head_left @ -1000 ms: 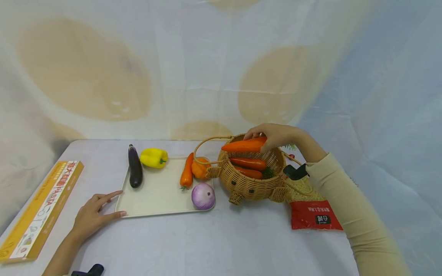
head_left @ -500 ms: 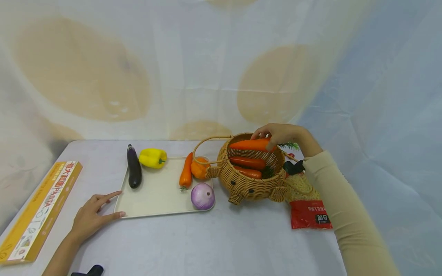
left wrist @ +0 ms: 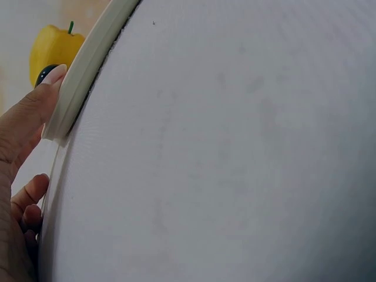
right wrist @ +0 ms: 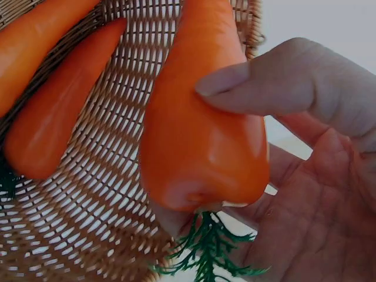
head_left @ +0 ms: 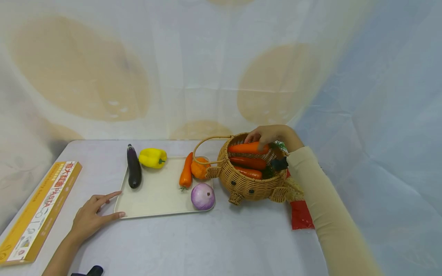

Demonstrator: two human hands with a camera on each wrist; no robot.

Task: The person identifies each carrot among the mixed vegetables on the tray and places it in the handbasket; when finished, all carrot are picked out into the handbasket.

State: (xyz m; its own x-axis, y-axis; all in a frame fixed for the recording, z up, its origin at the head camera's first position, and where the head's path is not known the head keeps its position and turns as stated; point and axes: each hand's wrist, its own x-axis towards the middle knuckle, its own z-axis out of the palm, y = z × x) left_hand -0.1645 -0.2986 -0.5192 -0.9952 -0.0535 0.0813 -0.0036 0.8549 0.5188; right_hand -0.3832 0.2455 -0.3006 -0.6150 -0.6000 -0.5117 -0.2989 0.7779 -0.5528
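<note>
My right hand [head_left: 271, 136] holds a carrot [head_left: 246, 148] inside the mouth of a wicker basket [head_left: 257, 189] with an animal face. In the right wrist view the thumb lies across the thick end of the carrot [right wrist: 205, 129], fingers behind it, and green leaves [right wrist: 208, 247] hang below. Two more carrots [head_left: 248, 163] lie lower in the basket. My left hand [head_left: 89, 218] touches the left edge of a cream tray [head_left: 155, 203], thumb and index finger stretched apart. In the left wrist view the thumb [left wrist: 35, 108] rests at the tray's rim [left wrist: 88, 64].
On the tray are an eggplant [head_left: 134, 168], a yellow bell pepper [head_left: 153, 158], a carrot [head_left: 186, 172], an orange pumpkin-like vegetable [head_left: 200, 168] and a purple onion [head_left: 203, 196]. A pasta box [head_left: 41, 211] lies at left. A red bag [head_left: 301, 214] is partly hidden by the right sleeve.
The right hand first moved the carrot rightward over the basket, then lowered it into the opening. The right forearm swung left, covering more of the red bag. The left hand stayed at the tray.
</note>
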